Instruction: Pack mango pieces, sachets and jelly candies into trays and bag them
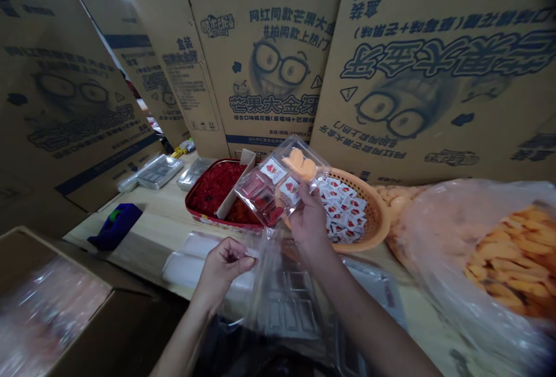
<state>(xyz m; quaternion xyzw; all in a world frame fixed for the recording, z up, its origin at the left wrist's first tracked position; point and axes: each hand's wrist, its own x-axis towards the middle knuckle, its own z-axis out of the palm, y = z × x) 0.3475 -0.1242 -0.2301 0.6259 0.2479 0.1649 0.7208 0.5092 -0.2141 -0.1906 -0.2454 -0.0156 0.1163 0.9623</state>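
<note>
My right hand (pixel 309 218) grips a clear plastic compartment tray (pixel 278 183) from below, raised over the table. The tray holds orange mango-like pieces (pixel 297 164), red pieces and small white-and-red sachets (pixel 273 171). My left hand (pixel 223 267) pinches the top edge of a clear plastic bag (pixel 264 284) between its fingers and thumb. The bag hangs down between my hands, just left of the tray and below it. An empty clear compartment tray (pixel 286 307) shows through the bag, though its exact position is hard to tell.
A red tin of red pieces (pixel 204 191) and an orange basket of sachets (pixel 360 209) stand on the wooden table (pixel 152 244). A large bag of orange strips (pixel 490 261) bulges at right. Printed cardboard sheets (pixel 260 58) stand behind, with a blue tape dispenser (pixel 115 226) at left.
</note>
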